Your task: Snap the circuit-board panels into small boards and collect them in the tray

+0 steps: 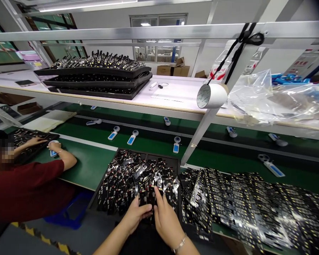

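The left hand (pixel 135 217) and right hand (pixel 166 221) work side by side at the near edge of a black tray (pixel 149 153), fingers bent and close together, not spread flat. Their fingertips dip among narrow dark circuit strips (pixel 129 180) heaped in the tray, with red parts and shiny silvery tabs showing. The right thumb and forefinger stand apart, and a few strips (pixel 149 198) rise between the hands, but whether either hand actually pinches them cannot be told from this view. The pile lies directly ahead of the hands and touches them, while a wider spread of similar strips (pixel 244 209) lies just to the right of the tray on a table (pixel 87 166) with a green top. A bracelet (pixel 179 244) circles the right wrist. Beyond the table, blue-and-white devices (pixel 131 140) sit well apart on a green conveyor (pixel 149 122). Above it, a white shelf (pixel 180 94) carries stacked black trays (pixel 93 76). To the left, a co-worker in a red sleeve (pixel 29 187) has a hand (pixel 34 141) on a tray of similar parts.
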Tool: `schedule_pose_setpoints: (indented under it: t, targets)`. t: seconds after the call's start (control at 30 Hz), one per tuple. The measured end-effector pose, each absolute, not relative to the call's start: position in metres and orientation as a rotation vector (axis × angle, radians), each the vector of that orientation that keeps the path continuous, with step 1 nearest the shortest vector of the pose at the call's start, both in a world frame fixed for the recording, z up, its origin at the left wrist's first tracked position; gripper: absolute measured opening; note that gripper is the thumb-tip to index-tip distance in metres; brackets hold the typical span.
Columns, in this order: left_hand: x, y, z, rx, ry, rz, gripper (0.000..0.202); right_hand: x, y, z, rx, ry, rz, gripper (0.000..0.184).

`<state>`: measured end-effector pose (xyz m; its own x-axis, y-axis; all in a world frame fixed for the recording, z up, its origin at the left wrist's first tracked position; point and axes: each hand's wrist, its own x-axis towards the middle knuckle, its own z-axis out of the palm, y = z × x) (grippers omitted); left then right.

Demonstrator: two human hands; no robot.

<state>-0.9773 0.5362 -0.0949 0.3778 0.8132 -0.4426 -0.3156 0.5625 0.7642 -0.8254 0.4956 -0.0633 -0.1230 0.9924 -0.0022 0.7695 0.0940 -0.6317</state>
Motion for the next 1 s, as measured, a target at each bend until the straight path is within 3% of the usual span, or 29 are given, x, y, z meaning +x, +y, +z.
schedule_pose_setpoints:
  t: [0.3,0.6,0.83,1.0]
  targets:
    - [-0.976,0.536,-0.1,0.663,0.932,0.712,0.05,-0.812,0.499,-0.078,-1.528,-1.953,0.907,0.076]
    - [-0.952,0.571,-0.125,0.875,1.156,0.697,0.048,-0.81,0.531,-0.1,-1.892,-1.982,0.676,0.075]
    - [-0.934,0.603,-0.13,1.022,1.234,0.661,0.048,-0.814,0.562,-0.094,-2.07,-1.855,0.693,0.086]
    - [-0.945,0.654,-0.117,1.122,1.303,0.55,0.068,-0.773,0.599,-0.101,-2.084,-1.774,0.771,0.092]
